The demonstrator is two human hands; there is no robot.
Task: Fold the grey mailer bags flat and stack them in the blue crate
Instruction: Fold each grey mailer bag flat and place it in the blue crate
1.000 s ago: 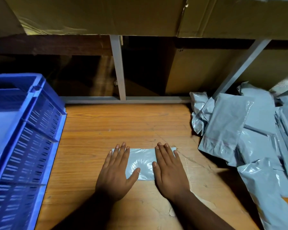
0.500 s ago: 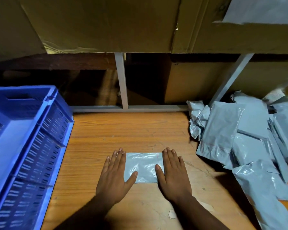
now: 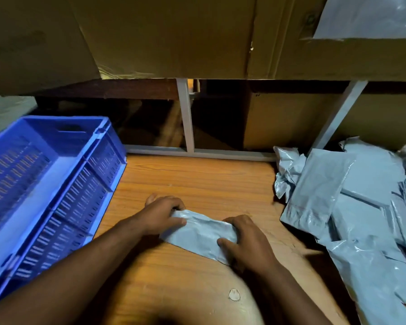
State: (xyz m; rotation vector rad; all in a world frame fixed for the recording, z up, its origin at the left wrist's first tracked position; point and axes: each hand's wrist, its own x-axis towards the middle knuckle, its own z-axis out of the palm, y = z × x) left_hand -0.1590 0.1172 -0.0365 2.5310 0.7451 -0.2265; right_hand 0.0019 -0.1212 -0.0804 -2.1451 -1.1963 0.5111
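Note:
A folded grey mailer bag [image 3: 198, 233] is lifted off the wooden table [image 3: 197, 174] between my two hands, tilted down to the right. My left hand [image 3: 161, 213] grips its left end with curled fingers. My right hand [image 3: 245, 240] grips its right end, thumb on top. The blue crate [image 3: 56, 184] stands at the left with a bare floor showing inside. A heap of unfolded grey mailer bags [image 3: 352, 207] lies at the right.
Cardboard boxes [image 3: 174, 36] overhang the back of the table. A white metal frame post [image 3: 185, 116] and rail run along the table's far edge. Another grey bag [image 3: 370, 17] hangs at the top right. A small chip [image 3: 234, 294] marks the tabletop near me.
Both hands were pressing flat on the bag on the table; now they have curled round its ends and picked it up. The view has shifted, showing more of the crate.

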